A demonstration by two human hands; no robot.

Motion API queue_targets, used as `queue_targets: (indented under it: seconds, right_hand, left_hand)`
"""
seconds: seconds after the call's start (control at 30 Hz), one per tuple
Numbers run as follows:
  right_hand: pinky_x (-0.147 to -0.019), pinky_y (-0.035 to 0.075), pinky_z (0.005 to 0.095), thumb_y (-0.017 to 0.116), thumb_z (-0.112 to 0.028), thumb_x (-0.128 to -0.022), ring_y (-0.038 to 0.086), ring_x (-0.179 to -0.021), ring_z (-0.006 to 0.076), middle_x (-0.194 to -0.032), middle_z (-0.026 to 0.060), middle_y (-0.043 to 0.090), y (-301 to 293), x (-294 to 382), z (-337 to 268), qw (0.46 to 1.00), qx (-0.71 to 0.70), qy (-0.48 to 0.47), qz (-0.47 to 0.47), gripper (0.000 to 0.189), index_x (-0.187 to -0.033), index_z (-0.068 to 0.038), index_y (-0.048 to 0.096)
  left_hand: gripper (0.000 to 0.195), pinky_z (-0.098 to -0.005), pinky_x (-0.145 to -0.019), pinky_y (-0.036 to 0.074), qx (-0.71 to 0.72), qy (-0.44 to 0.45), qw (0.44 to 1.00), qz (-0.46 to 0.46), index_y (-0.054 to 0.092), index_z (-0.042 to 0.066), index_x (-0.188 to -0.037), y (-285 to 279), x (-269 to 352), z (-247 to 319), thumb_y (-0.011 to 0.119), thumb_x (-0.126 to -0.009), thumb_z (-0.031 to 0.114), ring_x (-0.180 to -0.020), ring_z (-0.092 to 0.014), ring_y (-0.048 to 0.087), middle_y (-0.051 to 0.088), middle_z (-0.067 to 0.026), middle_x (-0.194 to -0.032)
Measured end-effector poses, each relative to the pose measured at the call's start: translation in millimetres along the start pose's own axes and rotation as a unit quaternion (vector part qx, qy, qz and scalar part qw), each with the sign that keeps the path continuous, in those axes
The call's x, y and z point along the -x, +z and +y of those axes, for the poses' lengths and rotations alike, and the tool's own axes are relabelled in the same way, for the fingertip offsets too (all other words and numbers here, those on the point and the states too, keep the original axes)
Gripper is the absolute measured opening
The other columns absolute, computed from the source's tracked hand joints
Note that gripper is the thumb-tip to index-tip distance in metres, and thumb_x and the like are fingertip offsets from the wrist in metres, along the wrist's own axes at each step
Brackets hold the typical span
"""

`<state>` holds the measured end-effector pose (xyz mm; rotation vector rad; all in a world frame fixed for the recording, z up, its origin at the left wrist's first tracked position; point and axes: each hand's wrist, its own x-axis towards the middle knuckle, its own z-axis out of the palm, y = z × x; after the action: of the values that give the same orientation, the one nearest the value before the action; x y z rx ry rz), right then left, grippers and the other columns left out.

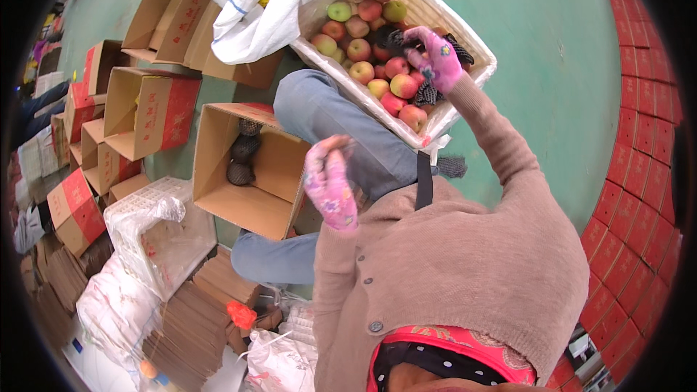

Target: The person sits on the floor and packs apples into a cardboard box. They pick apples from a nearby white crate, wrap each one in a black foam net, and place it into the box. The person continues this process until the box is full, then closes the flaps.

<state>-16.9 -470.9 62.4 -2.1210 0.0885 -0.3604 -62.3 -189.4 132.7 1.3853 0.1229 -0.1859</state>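
Observation:
My left hand (331, 190), in a pink flowered fingerless glove, is raised beside the open cardboard box (272, 169). Its bare fingers are bent and slightly apart, with nothing visible between them. Three round pieces in black foam nets (239, 172) line one side of the box. My right hand (438, 62), gloved alike, reaches over a white plastic-lined crate (479, 60) of red, yellow and green apples (404, 86). Its curled fingertips meet a black foam net (389, 38); blur hides whether they grip it. Another black net (429, 93) lies under the wrist.
A white woven sack (256, 22) drapes over the crate's far end. Several open cartons (152, 111) stand at the left. Nearer are a white plastic basket (174, 234) and flat cardboard stacks (188, 332). Red boxes (626, 201) form a wall at right. My knee (310, 98) separates box and crate.

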Motion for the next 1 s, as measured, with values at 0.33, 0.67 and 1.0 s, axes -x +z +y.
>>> queue_targets:
  seconds: [0.33, 0.67, 1.0]
  right_hand:
    - [-0.096, 0.046, 0.0355, 0.07, -0.01, -0.085, 0.054, -0.114, 0.0186, -0.119, 0.0126, 0.055, 67, 50, -158, 0.876, -0.392, 0.043, -0.276, 0.038, -0.115, -0.004, 0.049]
    - [-0.08, 0.05, 0.0277, 0.065, -0.017, -0.091, 0.062, -0.089, 0.0121, -0.096, 0.0062, 0.064, 120, 57, -150, 0.847, -0.35, 0.123, -0.381, 0.028, -0.111, 0.0, 0.057]
    - [-0.081, 0.051, 0.0341, 0.065, -0.009, -0.088, 0.064, -0.091, 0.0261, -0.098, 0.0153, 0.065, 130, 70, -168, 0.917, -0.124, 0.059, -0.374, 0.024, -0.109, 0.001, 0.057]
  left_hand:
    - [0.021, -0.0242, -0.081, 0.048, 0.067, 0.014, 0.996, 0.059, 0.054, 0.001, -0.115, -23, 13, 20, 0.058, -0.094, 0.005, -0.09, -0.011, 0.056, 0.058, -0.0035, -0.106]
    - [0.009, -0.021, -0.074, 0.049, 0.123, -0.024, 0.988, 0.089, 0.058, 0.003, -0.103, -70, 36, -6, 0.056, -0.094, 0.002, -0.084, -0.006, 0.055, 0.06, 0.0, -0.094]
    - [0.01, -0.02, -0.073, 0.042, 0.021, 0.058, 0.98, 0.189, 0.054, 0.005, -0.096, -102, 39, -16, 0.053, -0.089, -0.002, -0.08, -0.006, 0.049, 0.054, 0.0007, -0.091]
